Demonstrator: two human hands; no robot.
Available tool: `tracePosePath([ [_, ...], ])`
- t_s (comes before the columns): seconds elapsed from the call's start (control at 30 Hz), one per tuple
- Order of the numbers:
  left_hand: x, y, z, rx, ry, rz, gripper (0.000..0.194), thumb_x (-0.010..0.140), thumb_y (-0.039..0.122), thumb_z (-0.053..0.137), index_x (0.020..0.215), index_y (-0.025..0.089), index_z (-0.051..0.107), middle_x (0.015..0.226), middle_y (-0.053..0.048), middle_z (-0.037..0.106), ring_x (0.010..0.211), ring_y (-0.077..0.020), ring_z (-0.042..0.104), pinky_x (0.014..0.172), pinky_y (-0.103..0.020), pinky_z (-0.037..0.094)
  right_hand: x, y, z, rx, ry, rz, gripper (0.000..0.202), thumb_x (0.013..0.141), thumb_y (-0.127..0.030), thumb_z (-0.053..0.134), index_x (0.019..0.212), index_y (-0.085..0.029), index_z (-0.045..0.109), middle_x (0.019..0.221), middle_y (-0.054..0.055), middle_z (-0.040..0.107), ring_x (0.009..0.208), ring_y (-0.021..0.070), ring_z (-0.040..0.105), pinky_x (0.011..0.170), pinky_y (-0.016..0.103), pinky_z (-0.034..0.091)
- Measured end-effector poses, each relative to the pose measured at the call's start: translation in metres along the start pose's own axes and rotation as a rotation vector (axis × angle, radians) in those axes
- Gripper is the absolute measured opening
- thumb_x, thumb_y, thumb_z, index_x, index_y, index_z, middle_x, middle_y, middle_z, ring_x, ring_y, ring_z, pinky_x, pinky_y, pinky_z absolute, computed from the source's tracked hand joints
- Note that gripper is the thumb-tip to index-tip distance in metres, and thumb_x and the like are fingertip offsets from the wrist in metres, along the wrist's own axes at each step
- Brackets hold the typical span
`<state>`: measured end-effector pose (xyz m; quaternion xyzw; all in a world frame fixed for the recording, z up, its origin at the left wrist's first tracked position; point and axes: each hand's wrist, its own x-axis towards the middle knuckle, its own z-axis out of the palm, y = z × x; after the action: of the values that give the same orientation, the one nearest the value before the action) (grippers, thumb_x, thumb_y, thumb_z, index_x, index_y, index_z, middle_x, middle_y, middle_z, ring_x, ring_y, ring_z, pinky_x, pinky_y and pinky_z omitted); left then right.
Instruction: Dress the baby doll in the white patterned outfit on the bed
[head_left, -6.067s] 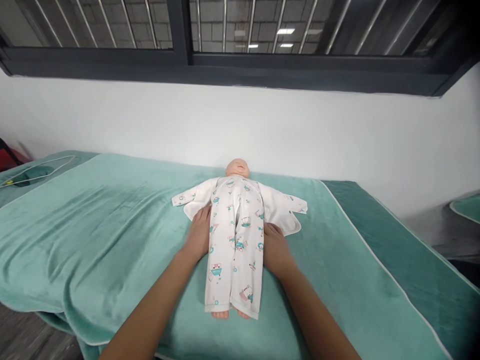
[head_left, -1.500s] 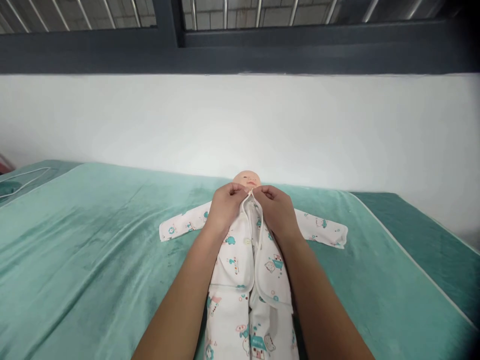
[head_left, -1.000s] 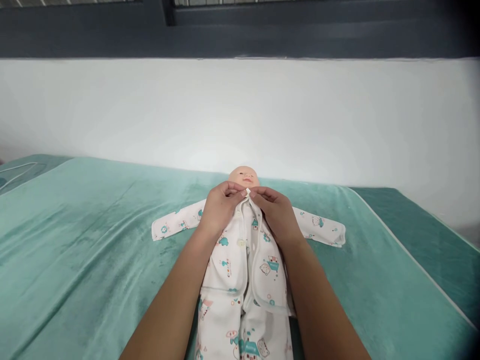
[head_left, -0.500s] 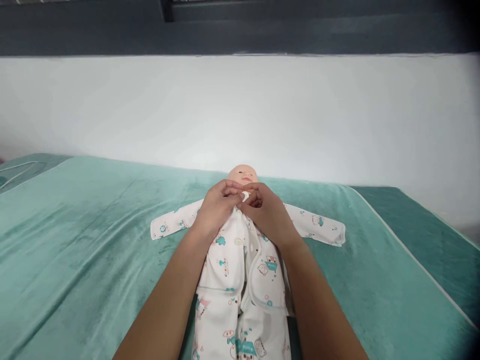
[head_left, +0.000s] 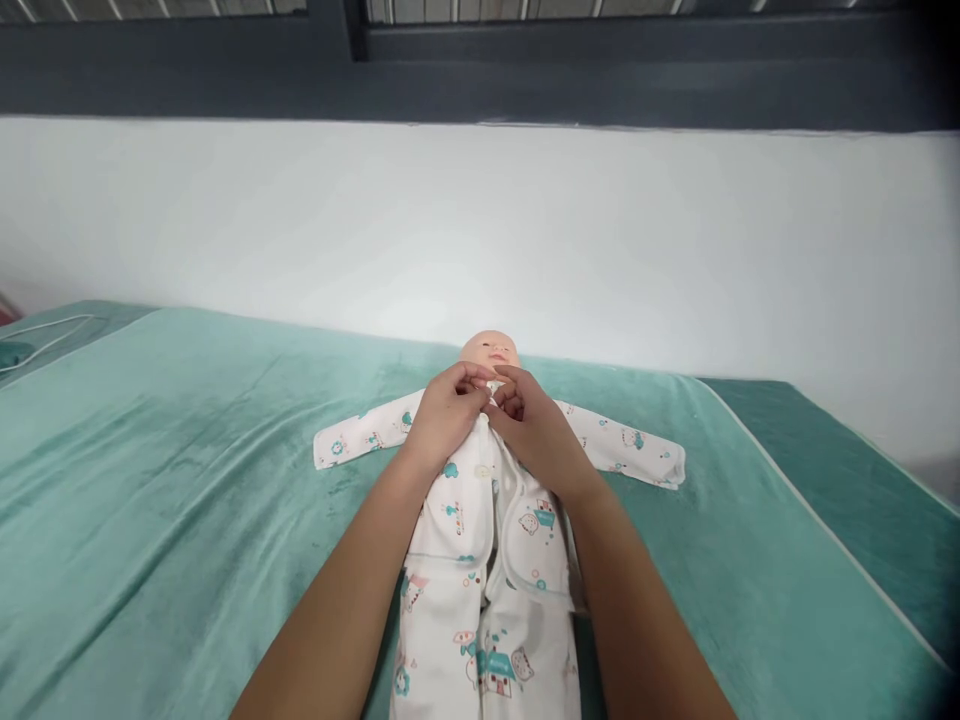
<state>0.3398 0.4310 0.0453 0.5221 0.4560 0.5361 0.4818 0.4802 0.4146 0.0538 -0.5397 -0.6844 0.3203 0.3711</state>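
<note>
A baby doll lies on its back, its head toward the wall. It wears a white printed baby jacket whose sleeves spread out to both sides, with white printed trousers below. Just under the doll's chin, my left hand pinches the jacket's front edge at the collar. My right hand meets it there, fingers closed on the other front edge. A button shows lower on the jacket, where the two front flaps hang apart. My fingertips hide the exact spot they grip.
A green sheet with soft folds covers the bed. Behind it rises a white wall under a dark window frame. A pale cord lies at the far left, and a darker green strip runs along the right.
The camera view has tilted up slightly, showing more of the window. Both hands stay at the collar, their fingertips shifted a little closer together.
</note>
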Motion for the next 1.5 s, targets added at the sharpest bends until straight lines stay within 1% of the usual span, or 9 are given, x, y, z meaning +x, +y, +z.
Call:
tracePosePath([
  [0.2,-0.002,-0.003,-0.004,0.209,0.054,0.122,0.02,0.087,0.02,0.055,0.094,0.018,0.074,0.11,-0.008,0.069,0.105,-0.0192,0.064,0.097,-0.034,0.046,-0.015,-0.011,0.0,-0.15,-0.002,-0.028,0.054,0.088,-0.03,0.053,0.142,-0.027,0.043,0.119,0.005,0.062,0.092,0.0191,0.061,0.081,0.035,0.049],
  [0.33,-0.015,-0.001,-0.005,0.273,0.085,0.194,0.017,0.089,0.024,0.056,0.087,0.018,0.071,0.1,-0.006,0.068,0.094,-0.0167,0.063,0.087,-0.029,0.047,-0.034,-0.025,0.0,-0.397,0.082,-0.089,0.037,0.088,-0.029,0.053,0.123,-0.021,0.052,0.119,0.01,0.061,0.106,0.0252,0.058,0.082,0.036,0.046],
  [0.43,-0.029,0.001,-0.008,0.251,0.129,0.179,0.018,0.09,0.03,0.056,0.087,0.018,0.069,0.079,0.0,0.064,0.073,-0.0129,0.056,0.071,-0.026,0.044,-0.046,-0.037,0.0,-0.546,0.111,0.041,0.011,0.09,-0.032,0.05,0.092,-0.022,0.053,0.099,0.008,0.062,0.085,0.0227,0.058,0.068,0.033,0.041],
  [0.53,-0.04,0.008,-0.013,0.238,0.054,0.127,0.02,0.09,0.035,0.057,0.085,0.019,0.067,0.066,0.004,0.054,0.062,-0.0102,0.047,0.062,-0.024,0.038,-0.05,-0.043,-0.003,-0.559,0.05,0.143,0.016,0.092,-0.027,0.043,0.076,-0.023,0.045,0.078,0.003,0.06,0.067,0.0179,0.051,0.059,0.031,0.033],
  [0.7,-0.042,0.023,-0.027,0.32,-0.187,0.051,0.019,0.085,0.038,0.064,0.086,0.019,0.067,0.07,0.004,0.055,0.063,-0.0099,0.046,0.058,-0.023,0.036,-0.046,-0.041,-0.015,-0.244,-0.007,0.199,0.019,0.091,-0.035,0.05,0.076,-0.023,0.052,0.07,-0.001,0.059,0.06,0.0143,0.049,0.056,0.029,0.035],
  [0.87,-0.039,0.029,-0.04,0.324,-0.313,-0.042,0.014,0.082,0.033,0.067,0.083,0.019,0.065,0.07,0.004,0.055,0.063,-0.0094,0.047,0.055,-0.021,0.036,-0.04,-0.041,-0.018,0.066,-0.062,0.332,0.022,0.087,-0.042,0.06,0.078,-0.023,0.057,0.064,-0.005,0.05,0.049,0.0086,0.037,0.047,0.025,0.032],
  [1.13,-0.038,0.027,-0.034,0.018,-0.223,-0.127,0.018,0.081,0.035,0.071,0.084,0.019,0.065,0.062,0.006,0.048,0.049,-0.0049,0.035,0.045,-0.02,0.027,-0.034,-0.021,-0.014,0.458,-0.113,0.287,0.03,0.083,-0.05,0.071,0.082,-0.02,0.063,0.065,-0.004,0.045,0.055,0.0078,0.037,0.046,0.021,0.031],
  [1.3,-0.041,0.025,-0.02,-0.098,-0.162,-0.098,0.018,0.078,0.033,0.076,0.082,0.017,0.068,0.064,0.004,0.057,0.055,-0.0058,0.044,0.05,-0.02,0.031,-0.029,-0.012,-0.013,0.73,-0.117,0.243,0.027,0.081,-0.042,0.078,0.081,-0.018,0.065,0.07,-0.003,0.052,0.06,0.0072,0.043,0.054,0.021,0.034],
  [1.5,-0.039,0.026,-0.027,-0.173,-0.199,-0.195,0.02,0.076,0.033,0.078,0.084,0.016,0.072,0.076,-0.001,0.067,0.072,-0.0111,0.063,0.066,-0.023,0.046,-0.027,-0.01,-0.012,0.677,-0.115,0.213,0.028,0.082,-0.045,0.077,0.08,-0.018,0.069,0.068,-0.002,0.055,0.058,0.0067,0.044,0.054,0.021,0.035],
])
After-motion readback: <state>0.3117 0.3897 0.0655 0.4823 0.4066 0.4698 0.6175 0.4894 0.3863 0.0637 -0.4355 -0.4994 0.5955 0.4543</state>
